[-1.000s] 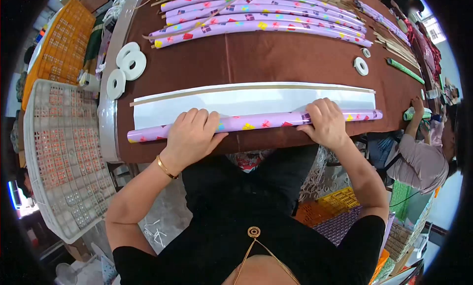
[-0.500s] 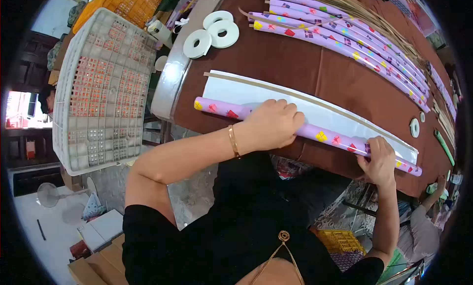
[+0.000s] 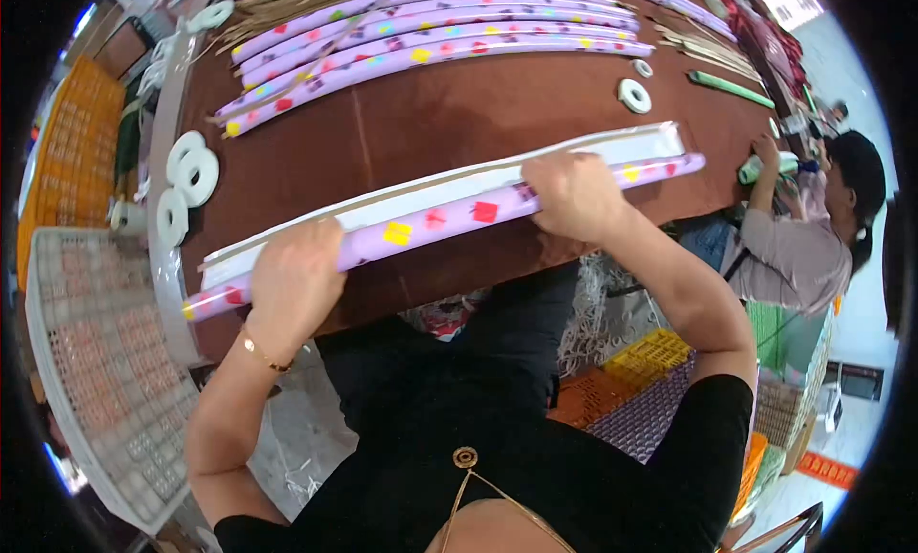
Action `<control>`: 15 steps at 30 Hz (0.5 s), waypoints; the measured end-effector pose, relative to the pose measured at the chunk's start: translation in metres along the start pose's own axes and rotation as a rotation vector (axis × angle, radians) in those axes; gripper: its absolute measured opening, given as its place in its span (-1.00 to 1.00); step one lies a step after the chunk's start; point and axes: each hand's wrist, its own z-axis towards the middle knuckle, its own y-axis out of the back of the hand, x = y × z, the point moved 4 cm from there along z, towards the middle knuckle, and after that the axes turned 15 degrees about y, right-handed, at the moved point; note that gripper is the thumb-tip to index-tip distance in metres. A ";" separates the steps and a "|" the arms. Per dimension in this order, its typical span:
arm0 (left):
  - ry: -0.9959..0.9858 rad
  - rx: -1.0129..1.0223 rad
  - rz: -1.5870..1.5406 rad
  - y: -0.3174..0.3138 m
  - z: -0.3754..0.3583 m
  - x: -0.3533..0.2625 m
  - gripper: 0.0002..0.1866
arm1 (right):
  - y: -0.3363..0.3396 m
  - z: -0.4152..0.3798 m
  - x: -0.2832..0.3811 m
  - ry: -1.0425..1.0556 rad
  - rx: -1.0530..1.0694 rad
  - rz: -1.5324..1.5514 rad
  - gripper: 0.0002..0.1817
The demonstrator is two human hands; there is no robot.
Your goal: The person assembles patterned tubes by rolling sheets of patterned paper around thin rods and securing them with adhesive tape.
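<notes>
A purple printed sheet rolled into a long tube (image 3: 449,218) lies slantwise along the table's near side. A band of its white underside (image 3: 430,191) shows beyond the tube, with a thin brown strip along it. My left hand (image 3: 298,266) is closed over the tube towards its left end, wearing a gold bracelet. Further right, my right hand (image 3: 577,194) grips the same tube with the fingers curled over the top. The fingertips of both hands are mostly hidden.
Several finished-looking purple tubes (image 3: 430,51) lie at the back of the brown table (image 3: 478,103). White tape rolls (image 3: 196,177) sit at the left edge, others (image 3: 634,96) at right. A white crate (image 3: 105,352) stands left. Another person (image 3: 803,228) works at the right.
My view has swung to the right. My left hand has shifted from the tube's middle towards its left end, my right hand inward from the right end. The white band looks narrower.
</notes>
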 end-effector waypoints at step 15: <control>-0.080 -0.134 0.147 0.019 0.005 -0.006 -0.88 | 0.011 -0.009 0.008 -0.075 0.035 0.046 -0.75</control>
